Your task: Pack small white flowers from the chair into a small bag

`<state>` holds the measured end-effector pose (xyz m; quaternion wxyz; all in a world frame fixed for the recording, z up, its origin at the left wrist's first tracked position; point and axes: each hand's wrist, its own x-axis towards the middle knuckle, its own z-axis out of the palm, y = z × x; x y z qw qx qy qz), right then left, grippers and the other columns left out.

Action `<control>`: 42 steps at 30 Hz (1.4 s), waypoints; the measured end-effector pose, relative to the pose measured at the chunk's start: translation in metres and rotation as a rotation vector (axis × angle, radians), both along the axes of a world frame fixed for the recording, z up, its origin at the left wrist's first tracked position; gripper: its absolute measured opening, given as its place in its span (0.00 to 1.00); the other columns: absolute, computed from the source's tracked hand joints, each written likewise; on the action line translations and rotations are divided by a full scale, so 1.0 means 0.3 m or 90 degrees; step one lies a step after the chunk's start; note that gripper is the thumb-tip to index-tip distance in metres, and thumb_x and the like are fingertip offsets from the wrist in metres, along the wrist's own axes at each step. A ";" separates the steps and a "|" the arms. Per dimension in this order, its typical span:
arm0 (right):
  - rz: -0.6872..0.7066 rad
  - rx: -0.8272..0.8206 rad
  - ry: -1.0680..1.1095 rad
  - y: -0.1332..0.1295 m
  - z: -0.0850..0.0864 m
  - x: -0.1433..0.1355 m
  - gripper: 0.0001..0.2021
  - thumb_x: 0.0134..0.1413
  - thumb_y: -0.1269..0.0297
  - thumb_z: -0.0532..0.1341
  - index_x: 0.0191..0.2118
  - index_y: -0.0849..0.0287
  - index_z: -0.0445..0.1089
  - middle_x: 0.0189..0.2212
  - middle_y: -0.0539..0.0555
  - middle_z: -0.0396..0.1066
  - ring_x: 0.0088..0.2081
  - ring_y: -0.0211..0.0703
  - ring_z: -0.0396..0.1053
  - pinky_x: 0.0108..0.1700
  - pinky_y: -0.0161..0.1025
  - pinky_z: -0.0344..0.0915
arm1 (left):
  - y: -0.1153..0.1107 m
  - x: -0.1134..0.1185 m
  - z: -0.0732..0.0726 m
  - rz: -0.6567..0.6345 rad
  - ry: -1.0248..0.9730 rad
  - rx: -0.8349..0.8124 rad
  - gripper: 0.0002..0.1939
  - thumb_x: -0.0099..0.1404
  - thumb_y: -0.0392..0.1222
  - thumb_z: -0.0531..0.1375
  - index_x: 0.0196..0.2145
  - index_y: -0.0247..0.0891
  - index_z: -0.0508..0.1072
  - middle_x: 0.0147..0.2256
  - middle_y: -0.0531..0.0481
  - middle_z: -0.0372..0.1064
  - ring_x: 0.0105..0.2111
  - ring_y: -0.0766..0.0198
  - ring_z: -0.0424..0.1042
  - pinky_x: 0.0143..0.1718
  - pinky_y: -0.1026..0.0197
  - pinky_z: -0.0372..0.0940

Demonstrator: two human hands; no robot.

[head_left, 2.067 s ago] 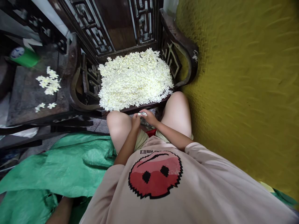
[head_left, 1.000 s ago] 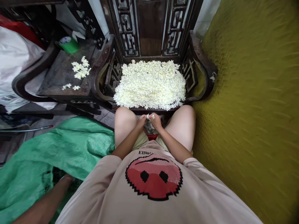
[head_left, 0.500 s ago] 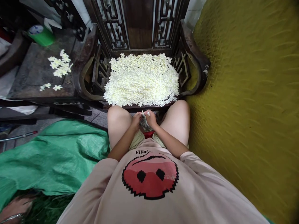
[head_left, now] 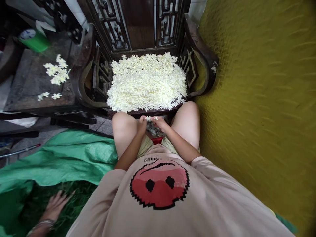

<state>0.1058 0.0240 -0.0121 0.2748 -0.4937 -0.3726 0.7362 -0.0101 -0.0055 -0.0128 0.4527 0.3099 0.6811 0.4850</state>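
Note:
Between my knees, just in front of the chair seat, my left hand (head_left: 141,124) and my right hand (head_left: 159,122) are close together. Small white flowers (head_left: 148,118) show between their fingertips. The fingers of both hands are closed in a pinch on these flowers. A white blossom also shows on top of my right fingers. Beyond my hands, a thick layer of white flowers (head_left: 148,82) covers the seat of the dark carved wooden chair (head_left: 142,24). Below my hands, a greyish speckled thing (head_left: 156,129) is partly hidden.
At left, a dark wooden seat (head_left: 27,77) holds loose flowers (head_left: 58,70) and a green tape roll (head_left: 34,39). Another person's hand (head_left: 56,204) reaches over green strands (head_left: 79,194) beside a green sheet (head_left: 81,151). A yellow textured surface (head_left: 261,98) rises at right.
The view has shifted slightly, moving the chair left in the picture. White flowers now show between my fingertips. The other person's hand has moved right over the green strands, with fingers spread.

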 end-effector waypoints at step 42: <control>-0.112 0.017 0.015 -0.006 0.006 -0.007 0.18 0.39 0.48 0.65 0.27 0.60 0.66 0.15 0.43 0.57 0.18 0.30 0.53 0.22 0.31 0.53 | 0.040 -0.003 0.018 -0.065 -0.556 -0.179 0.20 0.63 0.55 0.53 0.23 0.35 0.65 0.17 0.52 0.56 0.17 0.72 0.57 0.20 0.66 0.57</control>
